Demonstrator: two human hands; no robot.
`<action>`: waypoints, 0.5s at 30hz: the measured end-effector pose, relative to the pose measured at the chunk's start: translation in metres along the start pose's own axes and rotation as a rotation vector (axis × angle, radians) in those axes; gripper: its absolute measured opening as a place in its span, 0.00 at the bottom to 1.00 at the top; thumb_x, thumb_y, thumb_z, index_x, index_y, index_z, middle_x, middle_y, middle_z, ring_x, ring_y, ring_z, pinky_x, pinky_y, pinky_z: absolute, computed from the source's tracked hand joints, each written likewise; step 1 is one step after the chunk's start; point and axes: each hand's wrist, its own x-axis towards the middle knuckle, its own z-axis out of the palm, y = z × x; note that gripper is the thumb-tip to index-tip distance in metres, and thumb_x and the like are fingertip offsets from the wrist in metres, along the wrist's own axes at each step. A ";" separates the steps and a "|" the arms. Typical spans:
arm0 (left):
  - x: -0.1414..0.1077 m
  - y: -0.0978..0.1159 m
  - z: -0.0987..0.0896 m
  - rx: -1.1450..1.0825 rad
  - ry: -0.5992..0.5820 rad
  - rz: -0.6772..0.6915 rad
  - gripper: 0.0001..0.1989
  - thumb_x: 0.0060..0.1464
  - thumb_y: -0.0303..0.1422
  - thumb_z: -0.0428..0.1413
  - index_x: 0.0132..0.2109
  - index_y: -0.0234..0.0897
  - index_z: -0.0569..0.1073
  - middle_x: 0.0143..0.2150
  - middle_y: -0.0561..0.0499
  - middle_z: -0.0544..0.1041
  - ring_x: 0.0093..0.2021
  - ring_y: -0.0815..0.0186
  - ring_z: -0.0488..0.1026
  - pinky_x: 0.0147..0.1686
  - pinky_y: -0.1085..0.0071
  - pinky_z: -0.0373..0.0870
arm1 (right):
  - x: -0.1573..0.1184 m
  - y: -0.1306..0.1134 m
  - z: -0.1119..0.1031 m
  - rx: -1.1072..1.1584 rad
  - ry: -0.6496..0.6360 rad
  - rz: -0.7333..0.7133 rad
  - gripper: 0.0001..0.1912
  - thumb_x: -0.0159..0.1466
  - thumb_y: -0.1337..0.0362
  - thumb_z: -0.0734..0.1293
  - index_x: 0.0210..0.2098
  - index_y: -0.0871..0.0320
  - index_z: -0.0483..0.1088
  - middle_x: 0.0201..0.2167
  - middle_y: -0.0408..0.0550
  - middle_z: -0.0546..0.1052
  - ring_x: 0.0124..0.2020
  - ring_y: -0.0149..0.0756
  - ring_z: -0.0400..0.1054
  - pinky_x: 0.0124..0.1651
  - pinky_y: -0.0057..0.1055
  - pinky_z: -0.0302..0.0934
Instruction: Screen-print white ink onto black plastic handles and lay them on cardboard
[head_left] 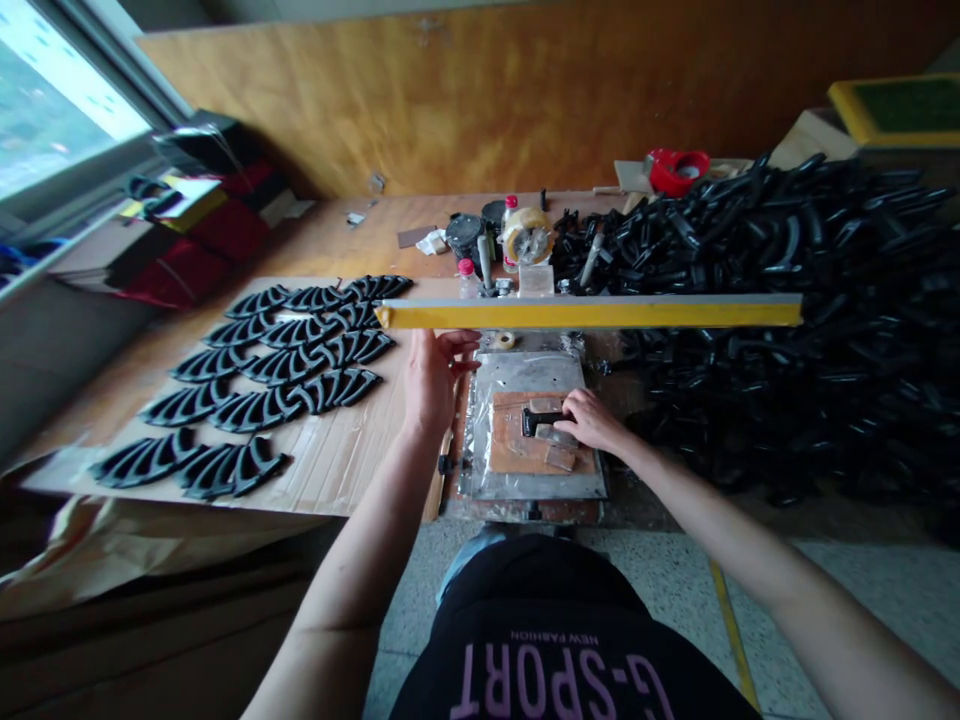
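I read my left hand point(433, 382) as open, fingers spread and curved, palm clear of any object; it sits on the near side of the yellow bar point(589, 314), and from this view I cannot tell whether the fingertips touch it; the bar spans the view above the work area and stands between the camera and the bench items behind it.

My right hand point(591, 420) lies curled over the black part point(537, 422), its fingertips point(566, 408) at the part's right end; I cannot tell whether it pinches the part or only presses on it. The part lies on the brown pad point(534, 435), with tan strips point(553, 445) across and beside it; the pad rests on the foil-covered plate point(525, 372).

To the left, rows of moulded black pieces point(259, 385) lie on the cardboard sheet point(345, 480); to the right, the black heap point(780, 320) crowds the plate's edge. Beyond the bar stand the tape roll point(527, 236), the plastic bottle point(468, 280) and the red dispenser point(679, 171); red bags point(191, 235) lie by the window point(60, 100); the wood panel point(480, 90) closes off the rear.
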 end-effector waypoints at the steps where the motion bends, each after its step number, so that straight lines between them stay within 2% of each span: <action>1: -0.007 -0.008 0.001 -0.011 0.033 -0.017 0.28 0.56 0.57 0.49 0.47 0.37 0.72 0.36 0.47 0.79 0.35 0.67 0.76 0.29 0.74 0.71 | -0.006 -0.012 0.011 -0.061 -0.062 -0.021 0.10 0.59 0.58 0.71 0.32 0.60 0.72 0.37 0.52 0.76 0.41 0.40 0.70 0.45 0.31 0.61; 3: -0.034 -0.033 0.003 0.002 0.030 -0.189 0.29 0.54 0.57 0.51 0.48 0.37 0.71 0.37 0.46 0.79 0.33 0.67 0.76 0.28 0.73 0.71 | -0.016 -0.039 0.024 -0.138 -0.102 0.034 0.08 0.64 0.61 0.67 0.36 0.61 0.71 0.38 0.56 0.76 0.43 0.42 0.69 0.46 0.33 0.60; 5: -0.071 -0.066 0.003 0.055 -0.103 -0.521 0.30 0.51 0.58 0.54 0.47 0.35 0.72 0.40 0.42 0.80 0.33 0.63 0.77 0.27 0.71 0.72 | -0.025 -0.069 0.031 -0.130 -0.050 0.128 0.09 0.67 0.62 0.63 0.40 0.62 0.69 0.37 0.57 0.76 0.41 0.43 0.70 0.44 0.34 0.61; 6: -0.088 -0.082 0.002 0.055 -0.173 -0.653 0.30 0.51 0.57 0.54 0.47 0.34 0.72 0.42 0.40 0.79 0.36 0.61 0.77 0.29 0.69 0.73 | -0.030 -0.084 0.033 -0.102 -0.010 0.125 0.10 0.68 0.61 0.62 0.41 0.63 0.69 0.37 0.57 0.76 0.41 0.43 0.70 0.44 0.34 0.61; 7: -0.103 -0.096 -0.001 0.039 -0.206 -0.722 0.30 0.52 0.57 0.53 0.46 0.34 0.72 0.43 0.39 0.79 0.38 0.60 0.77 0.31 0.68 0.74 | -0.034 -0.095 0.034 -0.064 0.018 0.069 0.10 0.69 0.61 0.62 0.42 0.62 0.69 0.37 0.56 0.76 0.42 0.43 0.69 0.45 0.35 0.61; 9: -0.118 -0.117 -0.015 0.049 -0.169 -0.733 0.28 0.55 0.56 0.51 0.46 0.34 0.70 0.42 0.41 0.78 0.37 0.61 0.77 0.32 0.67 0.73 | -0.041 -0.104 0.031 0.032 0.012 -0.144 0.07 0.69 0.62 0.62 0.39 0.59 0.69 0.39 0.53 0.76 0.44 0.40 0.68 0.47 0.34 0.61; 11: -0.111 -0.127 -0.042 0.256 -0.082 -0.638 0.26 0.56 0.55 0.48 0.45 0.35 0.69 0.37 0.44 0.78 0.30 0.64 0.74 0.27 0.70 0.70 | -0.046 -0.084 0.021 0.077 -0.004 -0.257 0.05 0.67 0.67 0.62 0.39 0.56 0.70 0.40 0.49 0.76 0.46 0.37 0.67 0.49 0.33 0.60; 12: -0.101 -0.129 -0.061 0.470 -0.062 -0.579 0.26 0.57 0.54 0.46 0.46 0.35 0.68 0.35 0.45 0.77 0.27 0.65 0.73 0.24 0.71 0.67 | -0.048 -0.063 0.013 0.048 0.002 -0.227 0.06 0.66 0.70 0.63 0.40 0.56 0.71 0.42 0.49 0.76 0.47 0.37 0.66 0.50 0.33 0.60; 13: -0.090 -0.129 -0.081 0.728 -0.060 -0.508 0.26 0.59 0.53 0.43 0.46 0.35 0.68 0.33 0.45 0.76 0.25 0.65 0.71 0.23 0.71 0.65 | -0.051 -0.036 0.004 -0.025 0.042 -0.122 0.09 0.63 0.72 0.65 0.42 0.56 0.71 0.44 0.50 0.75 0.48 0.39 0.65 0.50 0.34 0.60; 15: -0.069 -0.127 -0.121 1.239 -0.100 -0.395 0.24 0.61 0.49 0.41 0.45 0.34 0.70 0.32 0.44 0.75 0.26 0.62 0.72 0.25 0.68 0.66 | -0.059 0.026 -0.010 -0.268 0.007 0.090 0.18 0.55 0.73 0.71 0.45 0.58 0.71 0.47 0.54 0.74 0.50 0.46 0.63 0.49 0.38 0.59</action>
